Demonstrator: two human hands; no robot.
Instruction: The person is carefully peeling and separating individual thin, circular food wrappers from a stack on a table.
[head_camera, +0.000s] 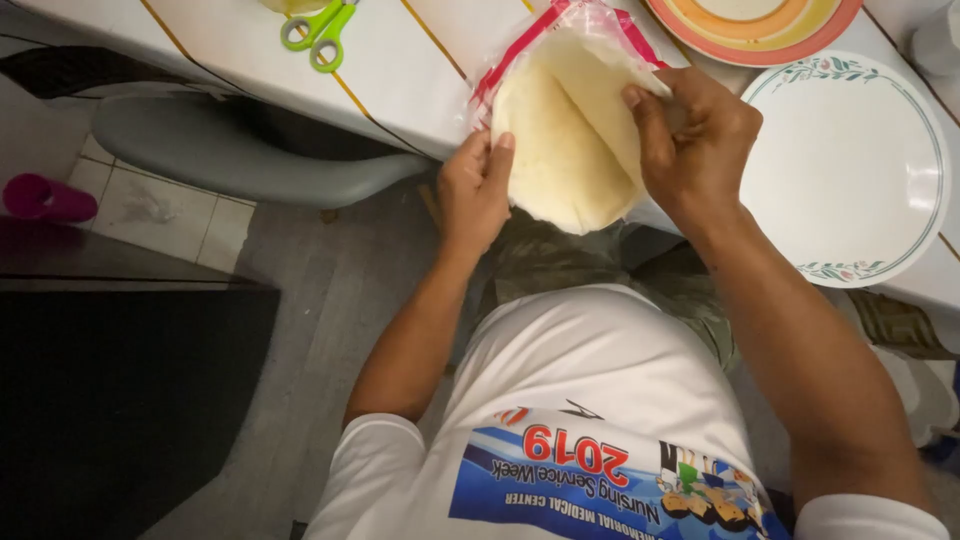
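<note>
A clear plastic bag with a red zip strip (520, 45) holds a stack of pale round tortillas (560, 150) and hangs over the near edge of a white table (400, 70). My left hand (475, 185) grips the bag and stack at their left edge. My right hand (695, 140) reaches into the bag's open mouth, with its fingers pinching the top tortilla and peeling it away from the stack.
A white plate with a floral rim (850, 165) lies to the right on the table. An orange and yellow striped plate (755, 25) sits behind it. Green-handled scissors (320, 30) lie at the far left. A grey chair seat (240, 160) stands under the table, and a pink cup (45, 198) is at the left.
</note>
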